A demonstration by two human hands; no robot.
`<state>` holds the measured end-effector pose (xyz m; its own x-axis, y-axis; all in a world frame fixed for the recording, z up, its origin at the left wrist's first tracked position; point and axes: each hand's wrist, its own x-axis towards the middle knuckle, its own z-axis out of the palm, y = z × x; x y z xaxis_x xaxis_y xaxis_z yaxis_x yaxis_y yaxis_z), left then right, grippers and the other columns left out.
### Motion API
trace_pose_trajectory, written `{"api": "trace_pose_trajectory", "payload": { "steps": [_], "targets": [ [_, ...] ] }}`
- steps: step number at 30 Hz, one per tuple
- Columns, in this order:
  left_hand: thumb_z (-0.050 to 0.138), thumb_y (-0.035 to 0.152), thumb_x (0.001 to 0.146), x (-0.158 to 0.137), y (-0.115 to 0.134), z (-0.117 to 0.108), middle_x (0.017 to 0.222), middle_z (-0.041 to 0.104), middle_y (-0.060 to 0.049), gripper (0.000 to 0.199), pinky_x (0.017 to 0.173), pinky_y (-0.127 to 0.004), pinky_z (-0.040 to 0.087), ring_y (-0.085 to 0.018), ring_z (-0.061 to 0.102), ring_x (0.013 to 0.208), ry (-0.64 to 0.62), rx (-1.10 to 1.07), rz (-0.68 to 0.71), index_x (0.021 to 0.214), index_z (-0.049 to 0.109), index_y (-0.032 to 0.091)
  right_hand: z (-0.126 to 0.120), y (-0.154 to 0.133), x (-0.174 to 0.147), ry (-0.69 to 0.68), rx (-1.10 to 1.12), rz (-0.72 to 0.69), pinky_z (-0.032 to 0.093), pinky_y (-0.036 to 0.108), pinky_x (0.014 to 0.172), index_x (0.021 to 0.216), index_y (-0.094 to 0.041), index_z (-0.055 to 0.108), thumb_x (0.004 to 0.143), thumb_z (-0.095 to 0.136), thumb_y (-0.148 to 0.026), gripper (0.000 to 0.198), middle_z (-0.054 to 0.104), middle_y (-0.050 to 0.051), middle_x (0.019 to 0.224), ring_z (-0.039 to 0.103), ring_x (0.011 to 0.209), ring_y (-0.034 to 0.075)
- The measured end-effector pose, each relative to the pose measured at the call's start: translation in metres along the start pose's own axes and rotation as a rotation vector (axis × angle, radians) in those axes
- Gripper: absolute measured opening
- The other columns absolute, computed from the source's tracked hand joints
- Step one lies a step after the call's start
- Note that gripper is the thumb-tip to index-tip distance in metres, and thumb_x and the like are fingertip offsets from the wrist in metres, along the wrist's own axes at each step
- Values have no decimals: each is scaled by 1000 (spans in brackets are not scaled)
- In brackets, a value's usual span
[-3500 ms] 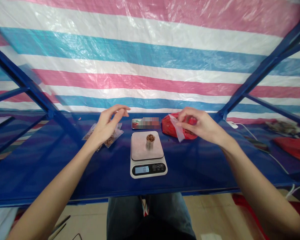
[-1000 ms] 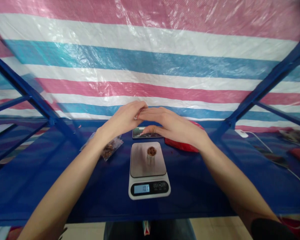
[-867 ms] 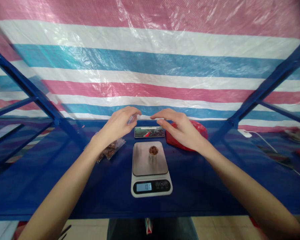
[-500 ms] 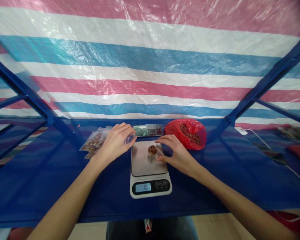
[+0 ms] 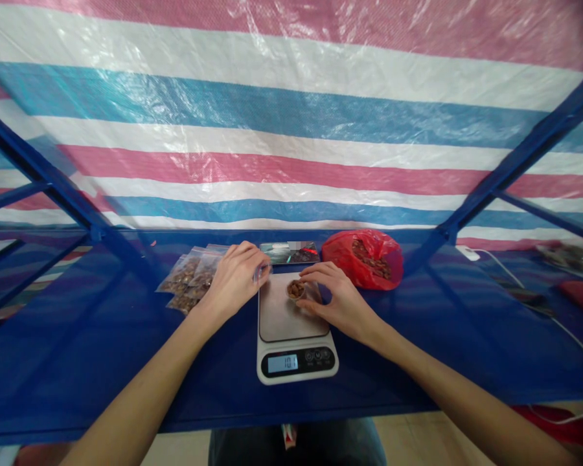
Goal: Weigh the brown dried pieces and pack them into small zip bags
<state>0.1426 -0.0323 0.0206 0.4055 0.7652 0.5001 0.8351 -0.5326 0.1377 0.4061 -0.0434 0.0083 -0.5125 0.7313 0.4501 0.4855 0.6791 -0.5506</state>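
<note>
A small cup (image 5: pixel 296 291) filled with brown dried pieces is on the steel plate of a white digital scale (image 5: pixel 293 323). The display reads 10.1. From the right, the thumb and fingers of my right hand (image 5: pixel 333 291) close around the cup's rim. My left hand (image 5: pixel 238 272), fingers curled, is at the plate's upper left corner and pinches a small clear plastic bag (image 5: pixel 262 273). Left of that hand lie several clear zip bags (image 5: pixel 184 281) of brown pieces, partly hidden behind it.
Behind the scale a phone (image 5: pixel 276 254) lies flat. An open red plastic bag (image 5: pixel 337 255) of brown pieces stands to its right. The blue table (image 5: pixel 398 382) has blue metal frame bars at both sides and a striped sheet behind. A white plug with a cable (image 5: pixel 469 252) lies far right.
My right fingers have moved in from beside the cup to its rim. The left hand has shifted slightly right with the clear bag. The reading stays at 10.1.
</note>
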Motion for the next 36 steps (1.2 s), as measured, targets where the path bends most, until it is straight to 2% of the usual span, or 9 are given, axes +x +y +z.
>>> {"api": "trace_pose_trajectory", "payload": {
  "steps": [6, 10, 16, 18, 20, 23, 28, 32, 36],
  "targets": [
    [62, 16, 94, -1, 3, -1, 92, 75, -7, 9, 85, -40, 46, -27, 64, 101, 6, -21, -3, 88, 68, 21, 5, -1, 1, -11, -32, -3, 56, 50, 98, 108, -20, 75, 81, 89, -30, 32, 75, 11, 115, 66, 110, 30],
    [62, 16, 94, 0, 2, 0, 91, 74, -6, 8, 85, -39, 46, -26, 64, 100, 20, -27, -1, 88, 66, 21, 6, 0, 1, 23, 21, -12, 56, 47, 97, 107, -20, 75, 81, 88, -27, 29, 75, 10, 112, 67, 108, 28],
    [64, 19, 94, 0, 6, 0, 92, 75, -6, 5, 84, -39, 45, -26, 64, 99, 12, -22, -5, 90, 65, 21, -3, -12, 9, 66, 167, 125, 59, 38, 85, 109, -22, 74, 81, 83, -22, 30, 80, 5, 105, 75, 93, 23],
    [64, 20, 94, -1, 8, -1, 93, 75, -6, 4, 83, -40, 45, -26, 64, 99, 14, -23, 1, 91, 66, 21, -4, -17, 13, 61, 199, 131, 59, 35, 81, 108, -21, 74, 81, 83, -24, 29, 81, 4, 103, 76, 91, 23],
    [64, 20, 95, -1, 10, -1, 94, 76, -7, 4, 83, -40, 45, -26, 64, 99, 15, -24, 3, 91, 66, 21, -2, -22, 17, 58, 226, 119, 59, 34, 81, 109, -21, 74, 83, 81, -26, 28, 81, 4, 105, 77, 93, 23],
    [65, 20, 94, -1, 11, -2, 94, 76, -7, 4, 83, -40, 45, -26, 64, 99, 10, -21, -4, 90, 67, 21, 2, -25, 21, 75, 230, 98, 59, 38, 90, 110, -22, 74, 83, 82, -25, 28, 81, 5, 108, 77, 100, 24],
    [69, 18, 89, 0, 11, -4, 93, 75, -8, 3, 81, -40, 45, -27, 63, 98, -10, -37, -23, 89, 67, 20, 6, -27, 27, 87, 152, 54, 57, 42, 91, 111, -23, 74, 85, 83, -26, 28, 81, 5, 107, 74, 100, 25],
    [70, 18, 87, -1, 11, -5, 94, 76, -8, 6, 83, -42, 45, -29, 63, 102, -21, -49, -41, 93, 68, 19, 6, -30, 34, 95, 68, -29, 56, 44, 89, 108, -22, 73, 88, 83, -25, 23, 78, 5, 101, 70, 95, 26],
    [71, 20, 87, -1, 10, -4, 94, 76, -8, 7, 84, -43, 46, -30, 63, 102, -27, -45, -57, 92, 68, 21, 8, -32, 40, 94, -58, -111, 56, 47, 92, 111, -22, 72, 92, 77, -21, 20, 73, 7, 102, 66, 100, 28]
  ]
}}
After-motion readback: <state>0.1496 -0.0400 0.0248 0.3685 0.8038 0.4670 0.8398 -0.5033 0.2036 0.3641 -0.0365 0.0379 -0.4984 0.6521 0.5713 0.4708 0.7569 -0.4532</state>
